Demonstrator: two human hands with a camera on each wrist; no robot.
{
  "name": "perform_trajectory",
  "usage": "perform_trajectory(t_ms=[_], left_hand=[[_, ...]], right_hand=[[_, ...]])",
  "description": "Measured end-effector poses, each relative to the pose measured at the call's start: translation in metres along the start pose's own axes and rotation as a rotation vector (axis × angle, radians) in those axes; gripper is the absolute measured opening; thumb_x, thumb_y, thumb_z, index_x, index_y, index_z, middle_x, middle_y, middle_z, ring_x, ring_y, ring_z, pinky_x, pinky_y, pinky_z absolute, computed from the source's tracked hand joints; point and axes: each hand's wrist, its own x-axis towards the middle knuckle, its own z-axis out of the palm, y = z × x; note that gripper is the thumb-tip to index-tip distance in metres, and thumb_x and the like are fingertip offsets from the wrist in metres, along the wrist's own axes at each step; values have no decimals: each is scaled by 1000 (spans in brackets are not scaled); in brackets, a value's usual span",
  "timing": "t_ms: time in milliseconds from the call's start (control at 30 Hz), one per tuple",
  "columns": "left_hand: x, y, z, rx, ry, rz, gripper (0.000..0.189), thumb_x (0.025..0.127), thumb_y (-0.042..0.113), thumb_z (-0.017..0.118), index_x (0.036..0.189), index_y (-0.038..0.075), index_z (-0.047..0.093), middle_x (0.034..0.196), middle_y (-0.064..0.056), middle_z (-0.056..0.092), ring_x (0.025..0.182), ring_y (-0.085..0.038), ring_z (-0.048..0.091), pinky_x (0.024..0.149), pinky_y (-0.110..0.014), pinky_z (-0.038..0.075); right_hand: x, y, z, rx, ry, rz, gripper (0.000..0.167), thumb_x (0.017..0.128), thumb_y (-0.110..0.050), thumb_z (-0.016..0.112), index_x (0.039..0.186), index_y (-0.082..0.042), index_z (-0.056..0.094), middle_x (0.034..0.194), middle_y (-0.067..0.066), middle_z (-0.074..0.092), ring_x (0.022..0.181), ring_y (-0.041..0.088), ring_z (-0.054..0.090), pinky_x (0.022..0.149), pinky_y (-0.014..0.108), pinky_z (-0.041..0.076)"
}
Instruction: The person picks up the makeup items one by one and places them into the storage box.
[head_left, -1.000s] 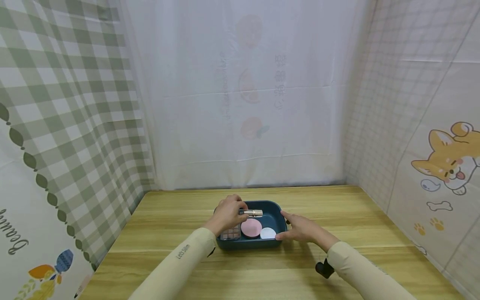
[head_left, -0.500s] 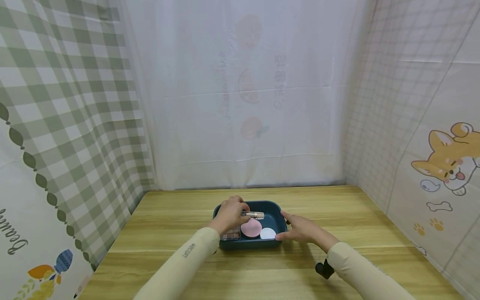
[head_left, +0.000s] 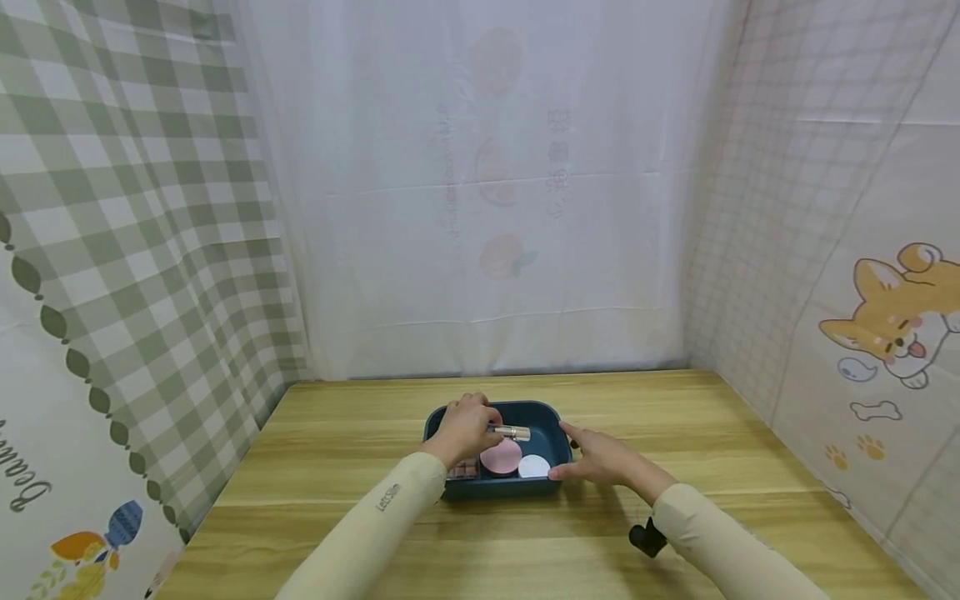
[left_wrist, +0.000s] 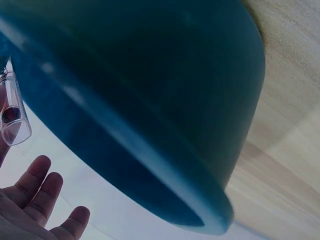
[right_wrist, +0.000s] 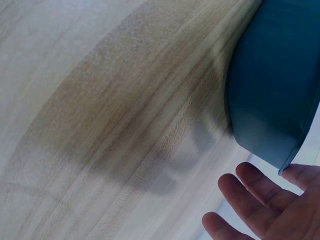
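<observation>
In the head view a dark teal box [head_left: 501,490] stands on the table. My left hand [head_left: 467,425] is over its left part and pinches a slim lip gloss tube [head_left: 517,432] with a pale end pointing right. The left wrist view shows that tube's clear end [left_wrist: 17,112] by the fingers, the other fingers spread. Inside the box lie a pink round item [head_left: 501,457], a white round item [head_left: 533,467] and a brown palette [head_left: 465,469], partly hidden by my left hand. My right hand [head_left: 600,456] spans the box's right end, fingertips at the rim.
The wooden table [head_left: 510,550] reaches back to a white curtain [head_left: 487,208]. A green checked cloth [head_left: 165,192] hangs at the left and a cloth with a cartoon dog [head_left: 896,325] at the right. A small black object [head_left: 647,537] hangs by the right wrist.
My left hand has shifted slightly right with the tube, whose pale end now tilts a little downward. It covers more of the palette. My right hand stays at the box's right end.
</observation>
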Motion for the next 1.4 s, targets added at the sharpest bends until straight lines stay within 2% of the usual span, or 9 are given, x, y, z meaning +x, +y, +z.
perform_trajectory(t_ms=[233,433,600,933,1067,1233,1400], left_hand=[[4,3,3,57,-19,-10,18,89,35,75,100,22,77,120,-5,60,112,-25,53,94,-48,44],[7,10,7,91,-44,-30,19,87,36,76,100,22,78,110,-2,60,107,-24,53,95,-51,43],[8,16,9,103,-59,-53,22,87,37,77,103,23,78,108,-1,60,108,-24,53,100,-53,40],[14,29,14,132,-76,-51,21,88,36,75,105,24,78,110,-1,61,114,-25,52,105,-58,37],[16,34,15,130,-82,-60,19,90,36,74,104,24,78,107,-1,61,111,-24,52,104,-58,36],[21,35,14,160,-75,-79,17,90,36,73,101,23,78,104,-1,60,106,-23,53,101,-55,39],[26,32,11,196,-74,-98,18,90,36,73,102,23,78,105,-3,61,107,-25,53,101,-56,39]], right_hand=[[0,-1,-1,11,-2,6,101,79,-55,78,154,-5,34,136,23,56,125,40,53,100,60,42],[-3,-1,-1,14,-1,-22,101,80,-53,79,154,-2,33,133,23,57,121,38,56,98,58,45],[-4,-1,-2,20,2,-42,100,80,-51,80,153,-1,33,131,23,58,120,38,56,97,57,46],[-3,0,-2,21,1,-45,100,80,-50,80,153,-1,33,130,23,59,118,38,57,95,57,47],[-4,0,-2,20,-3,-48,100,80,-50,79,153,0,33,131,23,58,118,38,57,95,57,47],[-3,-1,-3,17,-9,-41,100,81,-50,79,154,-1,32,132,24,57,120,39,56,97,58,45],[-3,0,-3,16,-10,-36,100,81,-51,79,154,-2,32,132,24,58,121,39,56,97,58,45]])
